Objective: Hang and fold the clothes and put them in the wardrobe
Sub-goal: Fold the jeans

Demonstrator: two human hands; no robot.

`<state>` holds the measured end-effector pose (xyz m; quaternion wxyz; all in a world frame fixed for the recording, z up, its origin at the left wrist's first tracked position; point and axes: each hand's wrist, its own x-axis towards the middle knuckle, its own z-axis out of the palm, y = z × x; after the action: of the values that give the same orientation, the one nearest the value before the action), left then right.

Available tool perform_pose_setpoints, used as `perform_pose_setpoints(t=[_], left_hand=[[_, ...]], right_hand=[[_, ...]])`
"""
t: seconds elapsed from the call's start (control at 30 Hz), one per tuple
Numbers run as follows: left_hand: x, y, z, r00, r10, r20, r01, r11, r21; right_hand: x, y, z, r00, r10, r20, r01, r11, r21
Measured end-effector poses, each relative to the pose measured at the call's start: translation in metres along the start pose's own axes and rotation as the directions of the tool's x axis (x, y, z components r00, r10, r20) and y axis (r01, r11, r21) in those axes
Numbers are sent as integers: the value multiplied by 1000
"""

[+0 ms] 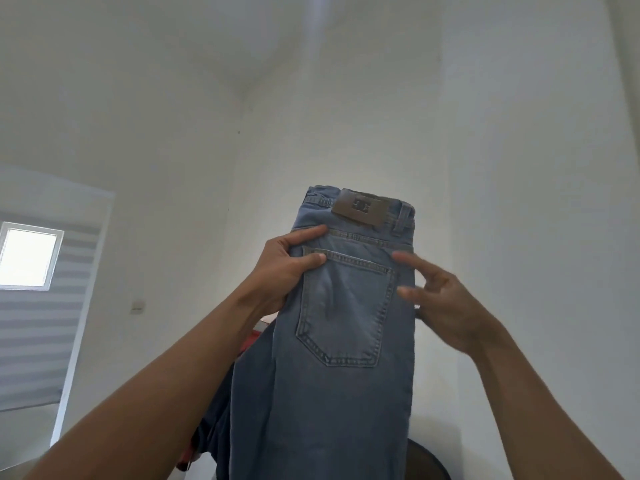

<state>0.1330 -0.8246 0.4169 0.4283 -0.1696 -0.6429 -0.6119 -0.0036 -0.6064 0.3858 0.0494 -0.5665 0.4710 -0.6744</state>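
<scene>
Light blue denim jeans [339, 375], folded lengthwise, held up before a white wall [519, 168]; brown leather patch [360, 211] at the waistband uppermost, back pocket [346, 306] facing the camera; left hand [280, 268] grips the left edge just below the waistband, digits curled onto the cloth; right hand [440, 306] blurred at the right edge, fingers spread and loosely extended; contact with the denim cannot be told

Light-blue denim jeans [341, 393], folded lengthwise leg on leg, are held upright in mid-air with the waistband on top. A back pocket [346, 306] faces the camera, with a brown patch [360, 211] on the waistband. The legs hang below frame. A dark-blue garment [218, 410] is partly hidden behind, lower left.
</scene>
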Motion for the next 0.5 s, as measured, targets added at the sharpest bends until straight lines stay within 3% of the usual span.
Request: perform_pose_setpoints(t=[0.23,0.5], left_hand=[[18,14,-7,997,51,-63,-54,997,-52],[21,19,-33,991,-63,-115,69,996,52]], right_hand=[[-41,55,21,987,158,4,-155,971,-181],[-34,51,48,991,63,-119,-52,994,97]])
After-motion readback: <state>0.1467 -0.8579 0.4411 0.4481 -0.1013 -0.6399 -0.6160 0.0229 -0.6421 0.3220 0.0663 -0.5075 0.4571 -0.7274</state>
